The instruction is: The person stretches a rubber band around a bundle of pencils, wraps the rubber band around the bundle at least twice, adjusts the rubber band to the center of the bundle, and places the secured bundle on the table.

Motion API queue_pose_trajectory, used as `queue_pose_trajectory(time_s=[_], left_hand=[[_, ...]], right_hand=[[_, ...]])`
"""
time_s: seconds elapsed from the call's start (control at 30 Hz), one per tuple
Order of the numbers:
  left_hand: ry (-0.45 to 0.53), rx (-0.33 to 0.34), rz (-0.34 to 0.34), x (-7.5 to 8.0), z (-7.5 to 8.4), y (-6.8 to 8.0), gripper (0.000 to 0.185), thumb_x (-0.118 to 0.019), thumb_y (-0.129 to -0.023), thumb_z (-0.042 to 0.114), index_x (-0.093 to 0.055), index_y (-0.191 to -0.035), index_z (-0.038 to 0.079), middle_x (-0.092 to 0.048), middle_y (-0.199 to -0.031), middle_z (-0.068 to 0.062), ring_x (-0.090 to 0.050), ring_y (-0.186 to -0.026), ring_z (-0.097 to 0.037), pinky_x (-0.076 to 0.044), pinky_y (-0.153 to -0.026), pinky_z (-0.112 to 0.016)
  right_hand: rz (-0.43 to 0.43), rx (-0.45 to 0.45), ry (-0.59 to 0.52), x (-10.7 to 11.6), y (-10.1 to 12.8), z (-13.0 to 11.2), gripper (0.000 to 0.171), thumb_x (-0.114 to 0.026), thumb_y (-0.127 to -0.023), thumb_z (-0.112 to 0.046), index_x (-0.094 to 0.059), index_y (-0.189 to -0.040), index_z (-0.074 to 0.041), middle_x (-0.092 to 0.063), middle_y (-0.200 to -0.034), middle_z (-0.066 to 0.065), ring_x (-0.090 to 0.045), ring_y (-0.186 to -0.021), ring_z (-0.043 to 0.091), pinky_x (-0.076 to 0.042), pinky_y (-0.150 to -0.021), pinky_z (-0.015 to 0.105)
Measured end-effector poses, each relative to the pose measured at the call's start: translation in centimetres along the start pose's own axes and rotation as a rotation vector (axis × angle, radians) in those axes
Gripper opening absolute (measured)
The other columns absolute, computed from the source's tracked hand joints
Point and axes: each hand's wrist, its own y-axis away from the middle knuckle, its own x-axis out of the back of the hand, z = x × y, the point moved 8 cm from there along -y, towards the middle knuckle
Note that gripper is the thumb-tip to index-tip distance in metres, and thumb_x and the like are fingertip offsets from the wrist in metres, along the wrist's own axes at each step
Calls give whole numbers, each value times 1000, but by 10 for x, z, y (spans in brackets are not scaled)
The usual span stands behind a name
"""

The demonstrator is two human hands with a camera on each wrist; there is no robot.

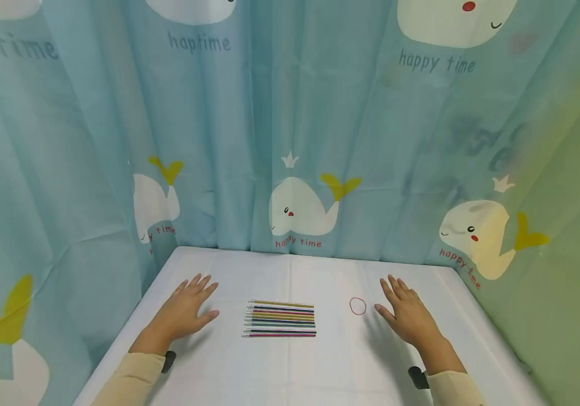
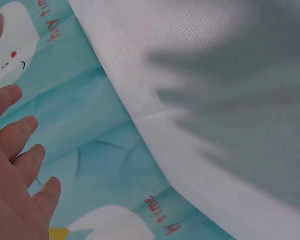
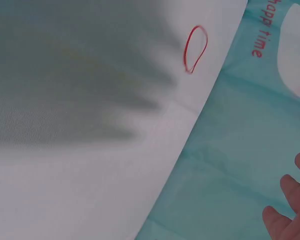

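Both hands lie flat with fingers spread on the table (image 1: 290, 372): left hand (image 1: 184, 313) left of the pens (image 1: 279, 318), right hand (image 1: 407, 313) beside the red band (image 1: 358, 305) at centre-right

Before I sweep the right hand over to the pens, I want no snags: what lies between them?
Only the red rubber band, flat on the white cloth, between the right hand and the pens. Head view shows it.

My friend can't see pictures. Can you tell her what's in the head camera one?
Two open hands, the left hand and right hand, rest flat on a white cloth-covered table. Between them lie a row of thin coloured pens and a small red rubber band; a blue whale-print curtain hangs behind.
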Motion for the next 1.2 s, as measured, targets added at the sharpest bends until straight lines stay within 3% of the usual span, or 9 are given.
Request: queue_pose_trajectory(time_s=[0.17,0.37,0.63,0.87,1.2], left_hand=[[-9,5,-25,-2,3,-1,64,-67,-88,39,-52,-137,2,-45,-143,-23,-35,-135,-43,-26,-106,-58],[1,21,-79,-13,9,-20,66,-69,-87,39,-51,-138,0,-43,-144,-24,-35,-135,-44,-27,-107,-55],[-14,29,-160,-24,18,-42,68,-66,-88,44,-51,-138,1,-47,-144,-19,-38,-135,-39,-29,-107,-52],[2,6,-174,-27,25,-49,70,-68,-87,43,-51,-137,-2,-48,-142,-19,-38,-134,-39,-29,-107,-53],[22,-3,-242,-55,42,-55,82,-72,-80,53,-51,-137,-3,-50,-142,-16,-38,-135,-35,-29,-108,-50]], right_hand=[[-13,12,4,-5,-3,-15,72,-59,-95,-42,-33,-150,-3,-26,-155,21,-22,-141,41,-19,-108,59],[-34,46,16,-18,-12,-26,74,-59,-94,-45,-33,-150,-4,-27,-156,18,-24,-141,39,-20,-109,58],[-60,55,-55,-37,-23,-49,77,-62,-91,-48,-35,-150,-6,-28,-156,15,-23,-142,36,-20,-110,56],[-76,97,-44,-46,-38,-66,78,-64,-89,-50,-38,-148,-6,-32,-154,13,-25,-142,34,-22,-110,55],[-171,113,-38,-61,-44,-79,94,-59,-85,-65,-35,-148,0,-33,-154,13,-27,-142,32,-22,-111,51]])
